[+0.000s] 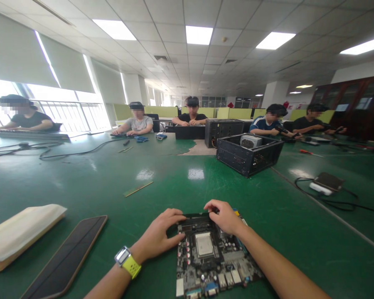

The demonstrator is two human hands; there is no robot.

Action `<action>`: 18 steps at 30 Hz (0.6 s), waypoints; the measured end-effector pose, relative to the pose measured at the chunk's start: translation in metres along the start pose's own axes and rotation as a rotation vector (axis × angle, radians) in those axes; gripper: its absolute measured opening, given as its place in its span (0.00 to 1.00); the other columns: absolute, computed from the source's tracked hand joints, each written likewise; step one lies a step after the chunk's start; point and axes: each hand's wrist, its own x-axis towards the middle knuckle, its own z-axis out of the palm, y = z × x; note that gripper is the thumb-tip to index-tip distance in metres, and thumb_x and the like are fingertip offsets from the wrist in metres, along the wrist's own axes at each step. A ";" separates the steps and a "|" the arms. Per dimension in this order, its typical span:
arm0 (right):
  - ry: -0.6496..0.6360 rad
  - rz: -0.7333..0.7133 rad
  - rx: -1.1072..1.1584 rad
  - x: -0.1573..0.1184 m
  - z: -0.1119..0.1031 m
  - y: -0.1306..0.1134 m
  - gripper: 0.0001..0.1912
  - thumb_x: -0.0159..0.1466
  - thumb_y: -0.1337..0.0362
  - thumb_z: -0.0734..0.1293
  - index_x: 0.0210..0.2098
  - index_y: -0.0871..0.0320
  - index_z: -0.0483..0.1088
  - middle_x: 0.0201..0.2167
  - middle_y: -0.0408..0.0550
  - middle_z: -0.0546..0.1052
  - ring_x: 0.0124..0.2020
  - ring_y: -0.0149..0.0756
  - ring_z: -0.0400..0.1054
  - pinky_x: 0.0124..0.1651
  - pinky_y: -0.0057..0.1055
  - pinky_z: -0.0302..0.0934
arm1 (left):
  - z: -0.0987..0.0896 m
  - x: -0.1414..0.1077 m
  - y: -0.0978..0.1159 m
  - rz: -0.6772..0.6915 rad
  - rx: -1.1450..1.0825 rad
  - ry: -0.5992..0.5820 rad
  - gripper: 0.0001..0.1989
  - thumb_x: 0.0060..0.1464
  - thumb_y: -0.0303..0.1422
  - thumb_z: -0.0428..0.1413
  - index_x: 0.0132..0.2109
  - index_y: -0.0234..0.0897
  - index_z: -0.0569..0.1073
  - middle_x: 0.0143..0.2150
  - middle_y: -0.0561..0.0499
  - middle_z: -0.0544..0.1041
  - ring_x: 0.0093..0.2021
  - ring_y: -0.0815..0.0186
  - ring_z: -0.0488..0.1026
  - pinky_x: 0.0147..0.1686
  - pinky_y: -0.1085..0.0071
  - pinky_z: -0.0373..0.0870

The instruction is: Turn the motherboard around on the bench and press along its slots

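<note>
A motherboard [218,265] lies on the green table [127,224] in front of me, its ports toward me. Near its middle is a square silver-grey processor [204,244]. Dark memory slots run along its far edge. My left hand [160,232] rests at the board's far left corner, thumb and fingers apart, fingertips touching the edge; a watch with a yellow-green strap [129,261] is on that wrist. My right hand [224,216] is over the far edge, fingers curled down at the slots; what they pinch, if anything, is too small to tell.
A phone [65,257] and a paper-wrapped bundle [21,234] lie at the left. A gold strip [139,189] lies beyond the board. Farther back stands an open computer case [249,155]. An adapter [327,182] with cables lies right. Several people sit around the table.
</note>
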 end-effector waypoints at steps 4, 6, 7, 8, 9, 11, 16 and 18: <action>0.011 -0.029 0.008 0.000 -0.001 -0.002 0.13 0.52 0.72 0.60 0.34 0.58 0.73 0.28 0.42 0.72 0.32 0.32 0.65 0.38 0.27 0.57 | 0.000 0.000 0.001 0.006 0.002 0.010 0.17 0.54 0.34 0.57 0.52 0.40 0.71 0.52 0.45 0.71 0.51 0.58 0.68 0.53 0.62 0.66; 0.010 -0.044 0.011 0.000 -0.002 -0.002 0.13 0.52 0.73 0.60 0.34 0.58 0.73 0.29 0.42 0.72 0.33 0.32 0.65 0.39 0.27 0.57 | 0.000 0.000 0.001 0.010 0.000 0.007 0.16 0.54 0.35 0.57 0.50 0.40 0.72 0.50 0.46 0.72 0.50 0.59 0.68 0.53 0.62 0.67; 0.006 -0.049 0.012 0.000 -0.002 -0.002 0.14 0.52 0.73 0.60 0.34 0.58 0.72 0.29 0.42 0.72 0.33 0.32 0.65 0.39 0.27 0.57 | 0.000 -0.001 0.001 0.011 -0.001 0.004 0.15 0.55 0.35 0.57 0.50 0.40 0.73 0.50 0.46 0.72 0.50 0.59 0.69 0.52 0.62 0.67; -0.002 -0.051 0.014 0.000 -0.002 -0.002 0.14 0.51 0.73 0.60 0.34 0.58 0.72 0.29 0.42 0.72 0.33 0.32 0.65 0.39 0.27 0.57 | 0.000 -0.001 0.001 0.012 0.000 0.002 0.15 0.55 0.35 0.57 0.49 0.40 0.73 0.49 0.46 0.72 0.50 0.59 0.69 0.52 0.62 0.67; -0.012 -0.048 0.014 0.000 -0.002 -0.001 0.15 0.51 0.74 0.60 0.35 0.58 0.72 0.29 0.42 0.72 0.33 0.32 0.65 0.38 0.27 0.57 | 0.000 -0.001 0.001 0.013 0.000 0.003 0.14 0.55 0.35 0.57 0.49 0.40 0.73 0.49 0.46 0.72 0.50 0.59 0.69 0.52 0.62 0.67; -0.027 -0.035 0.014 0.000 -0.002 -0.001 0.15 0.50 0.74 0.60 0.35 0.58 0.72 0.29 0.42 0.72 0.33 0.32 0.65 0.38 0.26 0.57 | -0.001 0.000 0.001 0.017 -0.001 0.010 0.15 0.54 0.34 0.57 0.49 0.40 0.73 0.50 0.46 0.72 0.50 0.59 0.69 0.52 0.62 0.67; -0.028 -0.008 -0.011 -0.001 0.000 0.002 0.15 0.49 0.73 0.60 0.35 0.58 0.73 0.28 0.42 0.72 0.32 0.32 0.64 0.37 0.27 0.57 | -0.001 0.000 0.003 0.018 0.001 0.021 0.15 0.53 0.33 0.58 0.49 0.40 0.73 0.49 0.46 0.73 0.49 0.59 0.69 0.52 0.62 0.67; -0.022 -0.008 -0.021 -0.001 0.000 0.002 0.15 0.49 0.73 0.60 0.34 0.58 0.73 0.28 0.42 0.72 0.32 0.32 0.64 0.37 0.27 0.57 | -0.001 0.001 0.003 0.022 0.008 0.028 0.15 0.53 0.33 0.58 0.49 0.40 0.73 0.49 0.46 0.73 0.49 0.59 0.69 0.52 0.62 0.67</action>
